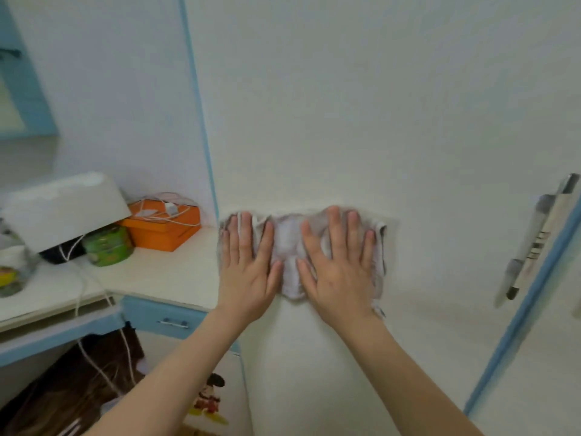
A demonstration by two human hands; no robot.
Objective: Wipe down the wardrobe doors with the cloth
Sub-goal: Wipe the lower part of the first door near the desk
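A white wardrobe door [361,105] with a light blue edge fills most of the view. A pale, crumpled cloth [287,247] lies spread flat against the door at mid height. My left hand [248,265] presses on the cloth's left part with straight, spread fingers. My right hand [339,262] presses on its right part the same way. Both palms are flat on the cloth, side by side, thumbs nearly touching. The picture is slightly blurred around the cloth.
A metal door handle [534,237] hangs at the right by a blue door edge. At the left stands a desk [163,272] bearing an orange box [163,228] with white cables, a green tin [108,245] and a white lamp shade. A blue drawer sits below.
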